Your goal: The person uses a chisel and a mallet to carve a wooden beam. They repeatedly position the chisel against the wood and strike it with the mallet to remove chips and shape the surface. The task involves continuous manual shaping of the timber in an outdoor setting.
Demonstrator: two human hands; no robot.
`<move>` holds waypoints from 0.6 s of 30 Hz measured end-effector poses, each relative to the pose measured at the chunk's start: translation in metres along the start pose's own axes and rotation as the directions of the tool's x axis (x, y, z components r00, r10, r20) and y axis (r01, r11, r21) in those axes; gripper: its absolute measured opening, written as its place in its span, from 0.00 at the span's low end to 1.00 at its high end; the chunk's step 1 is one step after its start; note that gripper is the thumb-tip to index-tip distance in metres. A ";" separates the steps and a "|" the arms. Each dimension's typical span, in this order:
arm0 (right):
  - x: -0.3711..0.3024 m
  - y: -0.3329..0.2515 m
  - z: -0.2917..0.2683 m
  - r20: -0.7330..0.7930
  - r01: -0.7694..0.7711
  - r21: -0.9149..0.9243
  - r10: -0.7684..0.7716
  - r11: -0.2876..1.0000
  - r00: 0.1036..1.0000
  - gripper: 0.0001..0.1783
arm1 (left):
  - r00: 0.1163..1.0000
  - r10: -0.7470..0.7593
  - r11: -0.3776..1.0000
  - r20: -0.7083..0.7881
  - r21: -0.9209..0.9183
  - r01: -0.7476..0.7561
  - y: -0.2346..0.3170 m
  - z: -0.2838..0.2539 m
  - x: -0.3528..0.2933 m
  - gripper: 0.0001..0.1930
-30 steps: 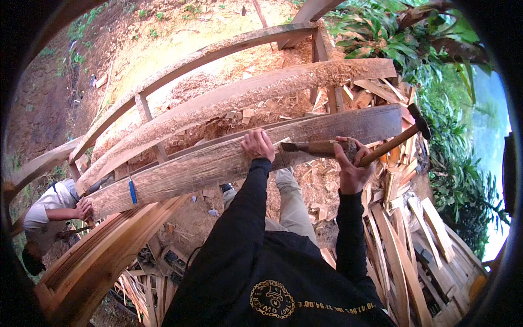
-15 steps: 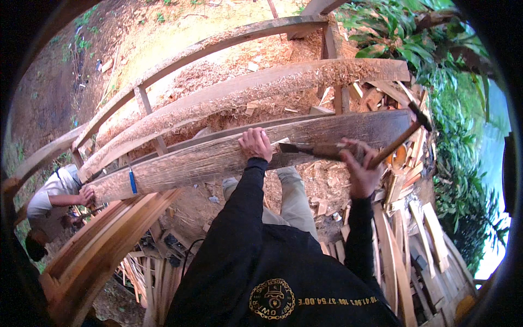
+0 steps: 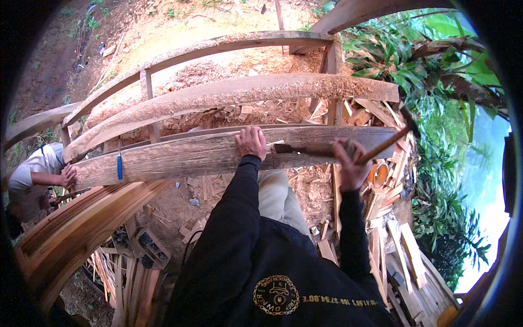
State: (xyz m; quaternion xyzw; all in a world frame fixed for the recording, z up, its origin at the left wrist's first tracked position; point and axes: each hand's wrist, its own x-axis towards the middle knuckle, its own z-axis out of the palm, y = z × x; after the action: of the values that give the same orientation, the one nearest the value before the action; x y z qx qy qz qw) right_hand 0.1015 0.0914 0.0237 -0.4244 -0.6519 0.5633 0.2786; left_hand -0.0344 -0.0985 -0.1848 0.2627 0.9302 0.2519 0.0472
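Note:
A long weathered plank (image 3: pixel 207 155) lies across in front of me. My left hand (image 3: pixel 251 143) grips its upper edge near the middle, fingers bent over the wood. Beside the thumb is a small pale piece of wood (image 3: pixel 277 143). My right hand (image 3: pixel 351 166) is closed on a hammer (image 3: pixel 384 144), its dark head up and to the right. A chisel-like tool (image 3: pixel 283 148) with a flat dark blade reaches from the right hand toward the left; how it is held is blurred. A blue-handled tool (image 3: pixel 119 167) stands against the plank farther left.
At the left, another person (image 3: pixel 43 169) has a hand on the plank's end. Beyond it runs a curved beam (image 3: pixel 245 87) covered in shavings, with a wooden rail (image 3: pixel 218 49) behind. Stacked boards (image 3: pixel 81 234) lie lower left, offcuts (image 3: pixel 406 256) at right. Plants (image 3: pixel 441 180) border the right.
The view has shifted, so the plank sits more level and most things appear farther left. My left hand stays on the plank; my right hand still grips the hammer. My legs have shifted.

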 end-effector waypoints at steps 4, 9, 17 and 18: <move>0.077 0.073 -0.066 0.046 -0.288 0.041 0.287 0.957 0.957 0.21 | 1.000 0.017 1.000 -0.008 -0.007 -0.017 -0.001 0.007 0.002 0.04; 0.087 0.129 -0.090 0.050 -0.440 0.047 0.438 0.897 0.898 0.23 | 0.996 0.047 0.998 -0.072 -0.030 -0.049 0.000 0.001 0.002 0.04; -0.002 0.039 -0.078 0.005 -0.267 -0.116 0.270 0.957 0.963 0.15 | 0.998 0.031 0.999 -0.056 -0.031 -0.033 -0.003 0.001 -0.001 0.04; -0.020 0.029 -0.066 -0.057 -0.250 -0.067 0.246 0.966 0.968 0.15 | 0.998 0.032 0.999 -0.059 -0.029 -0.034 -0.004 0.004 -0.002 0.04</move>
State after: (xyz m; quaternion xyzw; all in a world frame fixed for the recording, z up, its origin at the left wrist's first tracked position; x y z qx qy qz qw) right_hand 0.1741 0.1069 0.0117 -0.5261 -0.6072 0.5588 0.2056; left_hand -0.0334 -0.1006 -0.1899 0.2696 0.9229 0.2742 0.0196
